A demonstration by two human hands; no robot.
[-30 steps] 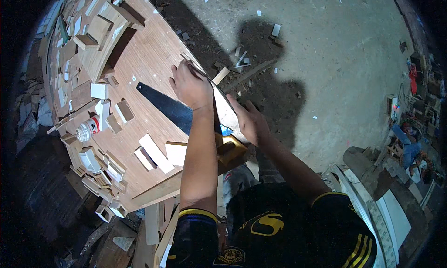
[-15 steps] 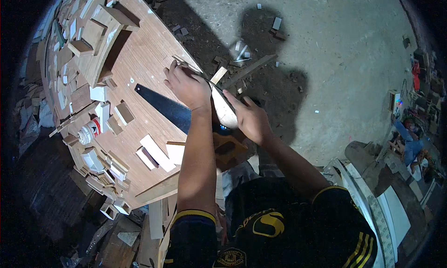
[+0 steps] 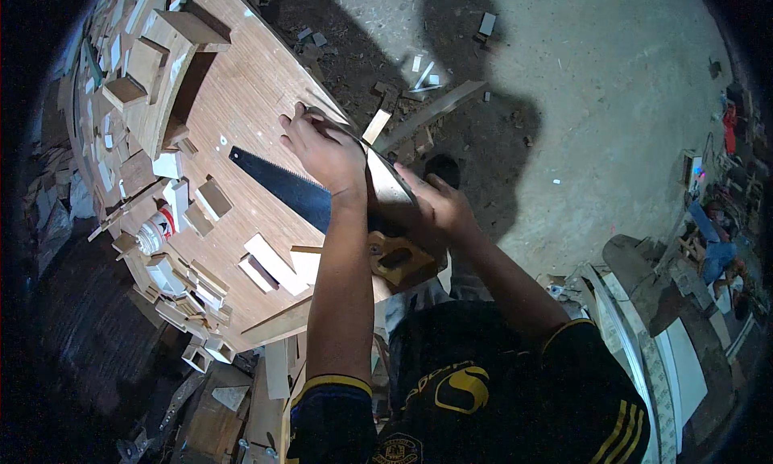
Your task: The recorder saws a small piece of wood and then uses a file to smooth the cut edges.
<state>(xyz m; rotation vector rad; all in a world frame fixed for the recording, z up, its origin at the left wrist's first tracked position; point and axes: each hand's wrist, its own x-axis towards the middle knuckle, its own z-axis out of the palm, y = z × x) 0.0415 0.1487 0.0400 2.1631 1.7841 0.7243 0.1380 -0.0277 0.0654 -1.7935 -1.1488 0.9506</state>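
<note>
I'd brace the pale, tapered wooden board point(image 3: 388, 180) evenly, frame centre; right hand point(image 3: 441, 208) holds its edge, left hand point(image 3: 324, 148) grip: can't tell.

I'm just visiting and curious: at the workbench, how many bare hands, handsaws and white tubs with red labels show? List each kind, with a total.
Bare hands: 2 (left hand, right hand)
Handsaws: 1 (dark-bladed handsaw)
White tubs: 1 (red-labelled tub)
Total: 4
</note>
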